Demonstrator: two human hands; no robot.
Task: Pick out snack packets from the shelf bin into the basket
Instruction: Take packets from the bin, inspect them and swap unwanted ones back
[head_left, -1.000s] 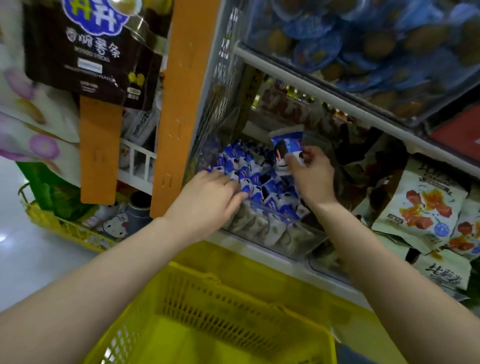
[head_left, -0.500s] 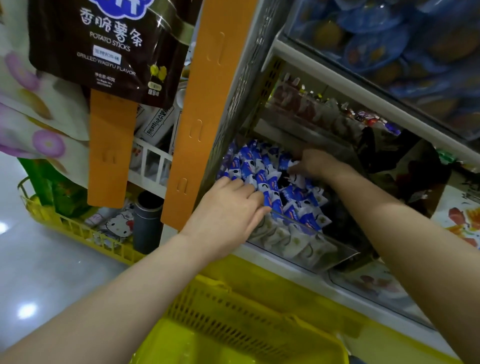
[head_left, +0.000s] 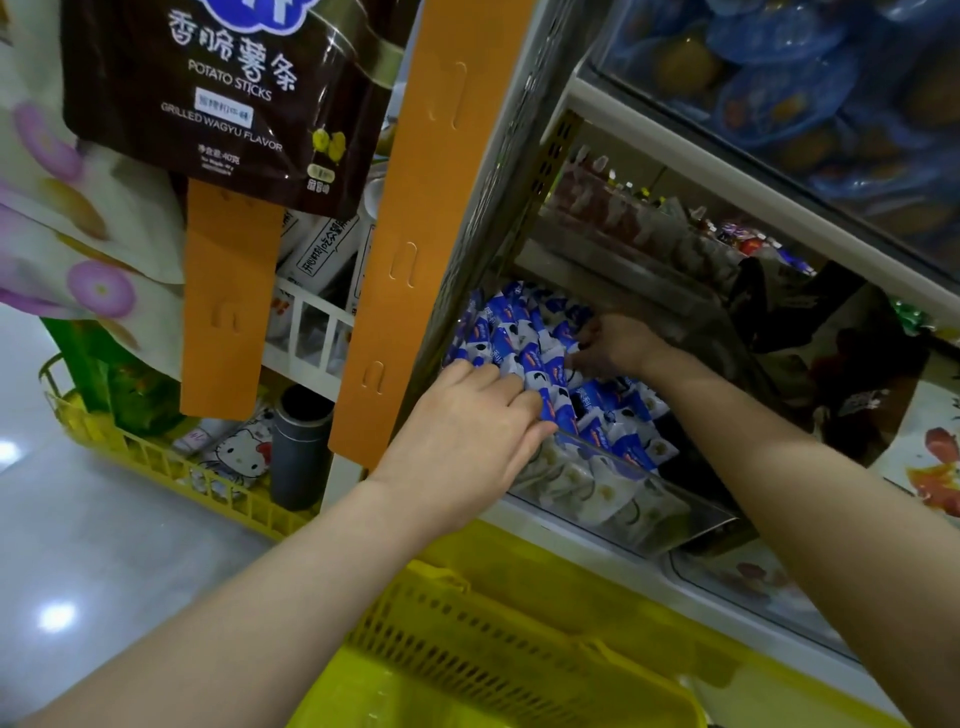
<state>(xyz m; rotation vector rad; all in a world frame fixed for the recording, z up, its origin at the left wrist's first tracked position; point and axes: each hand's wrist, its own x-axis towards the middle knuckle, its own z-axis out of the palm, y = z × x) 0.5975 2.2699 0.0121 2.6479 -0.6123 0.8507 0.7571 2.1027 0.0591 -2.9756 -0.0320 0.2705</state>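
One bin (head_left: 675, 512), many packets (head_left: 519, 343), one basket (head_left: 519, 670); left hand (head_left: 462, 441) fingers flat on packets, right hand (head_left: 615, 345) fingers curled, grip unclear.

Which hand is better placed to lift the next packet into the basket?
Right, probably. The right hand is deep in the bin, fingers curled among the packets, apparently pinching some. The left hand lies flat on them at the front edge, gripping nothing.

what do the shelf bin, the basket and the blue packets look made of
Blue packets: glossy printed film, probably plastic; creased, shiny. Shelf bin: clear hard plastic, seemingly; packets show through its glossy front. Basket: yellow moulded plastic, slotted wall.
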